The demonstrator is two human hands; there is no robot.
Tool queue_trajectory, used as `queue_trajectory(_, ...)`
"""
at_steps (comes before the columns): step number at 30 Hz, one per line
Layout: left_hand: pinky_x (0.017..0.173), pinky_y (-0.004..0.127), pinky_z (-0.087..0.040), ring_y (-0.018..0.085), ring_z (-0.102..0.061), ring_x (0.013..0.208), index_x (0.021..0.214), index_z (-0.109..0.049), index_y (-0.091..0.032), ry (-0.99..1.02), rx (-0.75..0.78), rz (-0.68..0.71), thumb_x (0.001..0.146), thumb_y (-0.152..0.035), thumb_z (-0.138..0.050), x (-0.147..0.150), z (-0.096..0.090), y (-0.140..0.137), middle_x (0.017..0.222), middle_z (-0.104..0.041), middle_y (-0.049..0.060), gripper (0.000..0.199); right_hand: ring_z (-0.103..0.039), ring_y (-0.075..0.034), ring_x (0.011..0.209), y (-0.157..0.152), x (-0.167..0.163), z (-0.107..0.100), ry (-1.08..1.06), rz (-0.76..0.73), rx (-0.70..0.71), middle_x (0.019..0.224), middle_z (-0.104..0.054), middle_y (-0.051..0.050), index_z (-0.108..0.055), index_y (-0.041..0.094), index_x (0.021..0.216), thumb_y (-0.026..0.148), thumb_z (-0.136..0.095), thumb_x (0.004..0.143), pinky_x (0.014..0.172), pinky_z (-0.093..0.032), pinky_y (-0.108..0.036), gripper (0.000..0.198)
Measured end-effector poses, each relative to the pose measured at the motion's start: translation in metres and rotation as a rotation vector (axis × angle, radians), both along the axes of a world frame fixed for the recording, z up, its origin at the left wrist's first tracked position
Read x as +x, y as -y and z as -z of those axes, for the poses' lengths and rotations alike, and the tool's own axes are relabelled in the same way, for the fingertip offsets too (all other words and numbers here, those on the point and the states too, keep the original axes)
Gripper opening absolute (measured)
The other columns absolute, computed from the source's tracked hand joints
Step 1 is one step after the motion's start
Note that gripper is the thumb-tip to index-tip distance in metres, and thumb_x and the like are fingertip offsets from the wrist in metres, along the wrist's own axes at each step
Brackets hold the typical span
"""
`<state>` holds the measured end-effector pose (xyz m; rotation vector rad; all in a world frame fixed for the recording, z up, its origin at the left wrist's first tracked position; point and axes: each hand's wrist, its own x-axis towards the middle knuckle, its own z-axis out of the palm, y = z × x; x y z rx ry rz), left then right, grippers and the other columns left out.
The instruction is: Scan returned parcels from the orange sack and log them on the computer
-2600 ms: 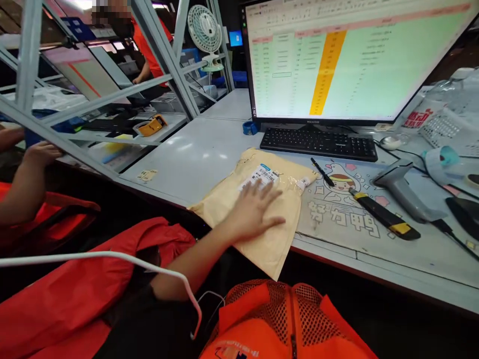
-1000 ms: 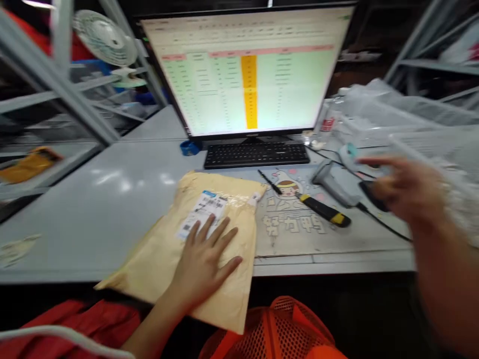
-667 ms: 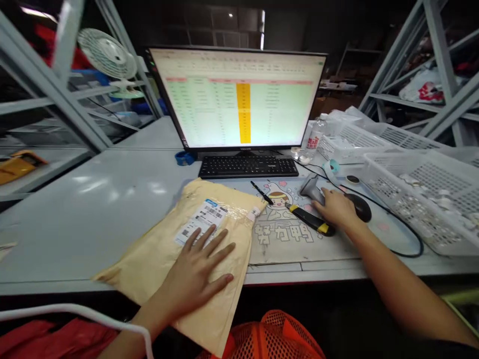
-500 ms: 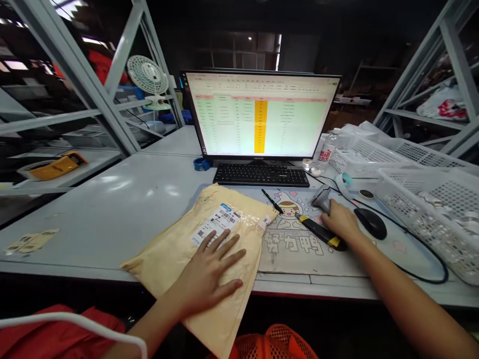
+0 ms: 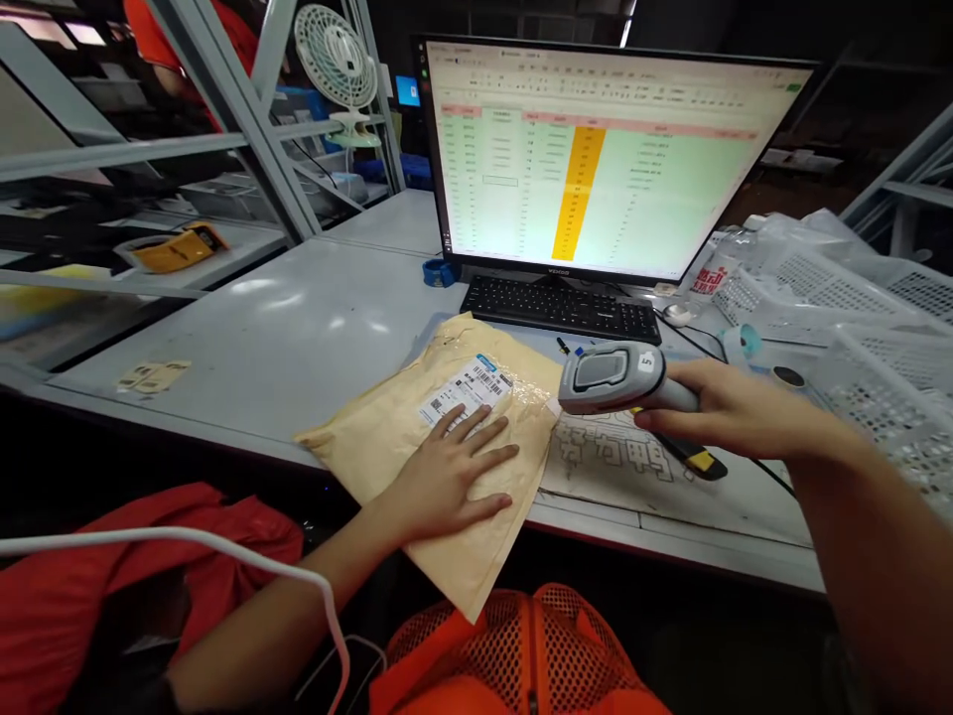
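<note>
My left hand (image 5: 454,482) lies flat on a yellow padded envelope (image 5: 387,427), fingers spread just below its white shipping label (image 5: 469,390). One corner of the envelope sticks out over the front edge of the desk. In my right hand (image 5: 734,405) is a grey barcode scanner (image 5: 614,375), gripped by its handle and raised above the desk mat (image 5: 596,462). Its head points left, towards the envelope. Under the scanner and hand, a black and yellow utility knife (image 5: 689,457) lies on the mat, partly hidden. A pen (image 5: 564,346) is mostly covered by the scanner.
Behind the envelope stand a keyboard (image 5: 558,308) and a monitor (image 5: 611,169) with a spreadsheet. White plastic baskets (image 5: 879,387), a bottle (image 5: 726,263) and tape rolls (image 5: 741,343) are on the right. A roll of blue tape (image 5: 441,273) sits left of the keyboard. A fan (image 5: 339,60) is on the left rack.
My right hand has lifted the scanner off the mat and brought it left, towards the envelope. The left hand stays flat on the envelope. The camera view has shifted.
</note>
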<state>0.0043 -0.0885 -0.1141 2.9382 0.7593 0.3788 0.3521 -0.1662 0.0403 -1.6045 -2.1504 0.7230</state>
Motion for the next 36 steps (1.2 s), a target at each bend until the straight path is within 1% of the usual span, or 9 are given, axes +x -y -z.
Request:
queue_trajectory(3,0.133,0.064,-0.025,0.036,-0.037,0.162,0.154,-0.063,-0.036,-0.007,-0.005,-0.003,0.099,-0.062,-0.068,0.0,0.0,0.001,0.171,-0.048,0.004,0.06,-0.073,-0.027,0.107,-0.006,-0.013,0.004,0.013,-0.041,0.059,0.118,-0.079,0.0,-0.08,0.032,0.119,0.049,-0.07,0.097,0.096,-0.059,-0.036,0.03)
queue_trajectory(10,0.131,0.065,-0.031,0.037,-0.04,0.161,0.153,-0.064,-0.034,0.025,0.002,-0.012,0.101,-0.06,-0.067,-0.004,0.002,0.0,0.171,-0.048,0.003,0.058,-0.073,-0.025,0.092,-0.012,0.001,0.021,0.074,0.126,0.109,0.104,-0.08,0.001,-0.078,0.031,0.113,0.054,-0.066,0.098,0.082,-0.056,-0.034,0.03)
queue_trajectory(15,0.126,0.061,-0.043,0.036,-0.041,0.16,0.161,-0.055,-0.029,0.146,0.036,-0.128,0.106,-0.059,-0.061,-0.005,0.01,-0.005,0.172,-0.047,0.006,0.062,-0.075,-0.032,0.094,-0.023,0.059,0.07,0.311,0.563,0.081,0.103,-0.081,-0.01,-0.075,0.022,0.117,0.058,-0.058,0.1,0.077,-0.054,-0.037,0.044)
queue_trajectory(18,0.126,0.065,-0.042,0.037,-0.041,0.16,0.158,-0.058,-0.029,0.165,0.082,-0.148,0.106,-0.059,-0.059,-0.002,0.016,-0.006,0.17,-0.05,0.006,0.059,-0.075,-0.037,0.107,-0.027,0.091,0.109,0.459,0.826,0.047,0.116,-0.079,-0.019,-0.068,0.012,0.133,0.048,-0.053,0.103,0.083,-0.054,-0.04,0.049)
queue_trajectory(22,0.125,0.068,-0.042,0.037,-0.042,0.159,0.153,-0.063,-0.033,0.181,0.134,-0.152,0.107,-0.059,-0.059,0.0,0.022,-0.007,0.17,-0.05,0.003,0.053,-0.072,-0.037,0.116,-0.024,0.109,0.145,0.565,0.922,0.076,0.134,-0.071,-0.026,-0.048,0.003,0.156,0.038,-0.053,0.102,0.093,-0.054,-0.043,0.064)
queue_trajectory(25,0.124,0.067,-0.043,0.038,-0.043,0.158,0.15,-0.065,-0.034,0.198,0.172,-0.151,0.107,-0.057,-0.058,0.002,0.026,-0.006,0.17,-0.05,0.002,0.049,-0.07,-0.04,0.121,-0.025,0.107,0.139,0.619,0.934,0.035,0.136,-0.07,-0.026,-0.054,0.006,0.152,0.044,-0.053,0.103,0.097,-0.054,-0.047,0.063)
queue_trajectory(28,0.125,0.067,-0.042,0.039,-0.044,0.157,0.147,-0.068,-0.032,0.209,0.2,-0.158,0.107,-0.055,-0.059,0.005,0.028,-0.005,0.168,-0.052,0.003,0.047,-0.066,-0.041,0.128,-0.039,0.09,0.11,0.617,0.964,0.127,0.138,-0.068,-0.026,-0.063,0.008,0.144,0.048,-0.046,0.107,0.104,-0.052,-0.049,0.057)
queue_trajectory(30,0.124,0.068,-0.041,0.04,-0.045,0.157,0.145,-0.069,-0.03,0.207,0.215,-0.163,0.107,-0.055,-0.058,0.007,0.028,-0.004,0.167,-0.054,0.005,0.047,-0.063,-0.037,0.133,-0.062,0.073,0.094,0.545,0.916,0.231,0.141,-0.068,-0.024,-0.057,0.007,0.153,0.041,-0.041,0.109,0.111,-0.048,-0.045,0.057)
queue_trajectory(36,0.122,0.068,-0.044,0.041,-0.046,0.156,0.143,-0.071,-0.029,0.226,0.23,-0.149,0.107,-0.053,-0.057,0.007,0.028,-0.007,0.165,-0.055,0.005,0.046,-0.068,-0.031,0.128,-0.152,0.041,0.096,0.434,0.739,0.05,0.143,-0.071,-0.017,-0.055,0.019,0.159,0.028,-0.056,0.103,0.108,-0.05,-0.038,0.057)
